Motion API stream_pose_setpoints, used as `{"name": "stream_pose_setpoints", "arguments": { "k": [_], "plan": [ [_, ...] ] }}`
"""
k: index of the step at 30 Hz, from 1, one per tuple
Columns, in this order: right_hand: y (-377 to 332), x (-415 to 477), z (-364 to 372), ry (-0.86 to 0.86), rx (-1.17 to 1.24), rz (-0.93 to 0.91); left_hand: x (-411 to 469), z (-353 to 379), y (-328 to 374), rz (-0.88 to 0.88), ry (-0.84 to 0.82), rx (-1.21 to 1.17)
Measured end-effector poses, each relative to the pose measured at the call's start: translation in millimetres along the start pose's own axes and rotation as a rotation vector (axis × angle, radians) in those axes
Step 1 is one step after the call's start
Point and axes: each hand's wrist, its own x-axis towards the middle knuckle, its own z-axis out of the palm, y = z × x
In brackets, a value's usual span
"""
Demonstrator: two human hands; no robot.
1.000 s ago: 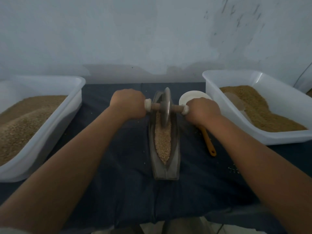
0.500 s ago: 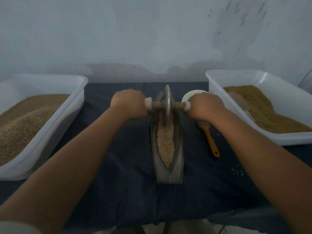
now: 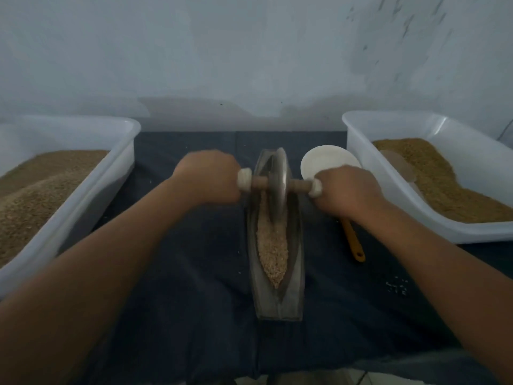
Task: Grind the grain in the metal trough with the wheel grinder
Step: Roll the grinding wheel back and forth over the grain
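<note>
A boat-shaped metal trough (image 3: pixel 294 287) lies lengthwise on the dark cloth in the middle, with pale grain (image 3: pixel 272 251) along its groove. The metal wheel grinder (image 3: pixel 279 187) stands upright in the far half of the trough, on a wooden axle with white end caps. My left hand (image 3: pixel 208 177) grips the left handle and my right hand (image 3: pixel 347 190) grips the right handle. The grain under the wheel is hidden.
A white tub (image 3: pixel 83 195) of brown grain sits at the left, another white tub (image 3: pixel 366 168) of grain at the right. A white bowl (image 3: pixel 324 159) and an orange-handled tool (image 3: pixel 354 243) lie right of the trough. Spilled grains (image 3: pixel 397 286) dot the dark cloth (image 3: pixel 180 273).
The wheel has rolled a little toward me along the trough, and both hands came back with it.
</note>
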Motion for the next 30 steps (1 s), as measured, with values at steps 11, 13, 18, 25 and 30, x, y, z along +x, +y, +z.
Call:
{"name": "stream_pose_setpoints", "arguments": {
  "k": [11,13,18,25,30],
  "plan": [
    [0,-51,-19,-0.226,0.038,-0.141,-51,19,-7,0.084,-0.228,-0.163],
    [1,-52,-23,-0.256,0.026,-0.166,-62,30,-8,0.064,-0.194,-0.184],
    [-5,12,-15,-0.069,-0.059,-0.043,-4,20,-5,-0.032,0.02,-0.087],
    [-6,5,-19,-0.112,-0.034,-0.043,-17,19,2,-0.051,-0.035,-0.115],
    [-2,-62,-21,-0.332,0.09,-0.096,-78,30,-1,0.073,0.003,-0.062]
  ]
}}
